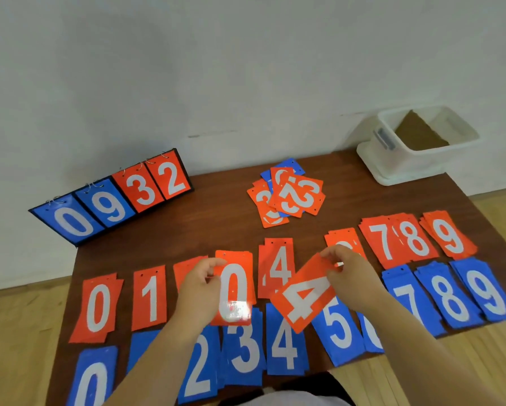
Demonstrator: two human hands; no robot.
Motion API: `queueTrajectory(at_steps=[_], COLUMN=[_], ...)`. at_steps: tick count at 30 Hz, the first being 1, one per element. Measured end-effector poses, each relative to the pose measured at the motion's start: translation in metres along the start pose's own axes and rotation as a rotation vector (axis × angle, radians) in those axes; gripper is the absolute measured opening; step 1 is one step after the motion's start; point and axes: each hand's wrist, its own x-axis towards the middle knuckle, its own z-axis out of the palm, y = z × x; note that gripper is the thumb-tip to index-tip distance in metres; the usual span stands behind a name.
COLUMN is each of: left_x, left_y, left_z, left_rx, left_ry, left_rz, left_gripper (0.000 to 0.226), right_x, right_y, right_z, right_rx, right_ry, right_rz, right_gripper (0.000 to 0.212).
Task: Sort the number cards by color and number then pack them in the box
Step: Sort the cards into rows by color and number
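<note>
My left hand [200,284] holds a red 0 card [234,291] by its left edge, above the middle of the rows. My right hand [348,272] pinches the top corner of a tilted red 4 card [303,298], just right of the red 4 pile [278,266]. Red piles 0 [98,306], 1 [149,297], 7 [382,241], 8 [414,240] and 9 [448,235] form the upper row. Blue piles from 0 [92,379] to 9 [484,291] form the lower row. A loose heap of unsorted cards [287,194] lies behind.
A white plastic box [416,148] with a brown sheet inside stands on its lid at the table's back right corner. A flip scoreboard [114,197] showing 0 9 3 2 leans at the back left. The brown table [216,221] stands against a white wall.
</note>
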Motion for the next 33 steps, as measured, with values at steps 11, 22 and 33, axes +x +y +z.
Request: queueTrajectory(at_steps=[11,22,33], left_x=[-0.015,-0.044,0.012], left_y=[-0.013,-0.045,-0.097], left_z=[-0.005,-0.023,-0.103], left_rx=[-0.003,-0.113,-0.023], left_ry=[0.222,0.42,0.373], left_rz=[-0.165,-0.315,-0.203], left_gripper=[0.032,0.027,0.034], right_x=[0.107,0.158,0.09], right_y=[-0.02,-0.025,-0.082], right_z=[0.025,0.07,0.137], right_rx=[-0.074,-0.387,-0.317], right_ry=[-0.264,-0.334,-0.203], right_rz=[-0.178,-0.269,-0.241], right_gripper=[0.036,0.03,0.023])
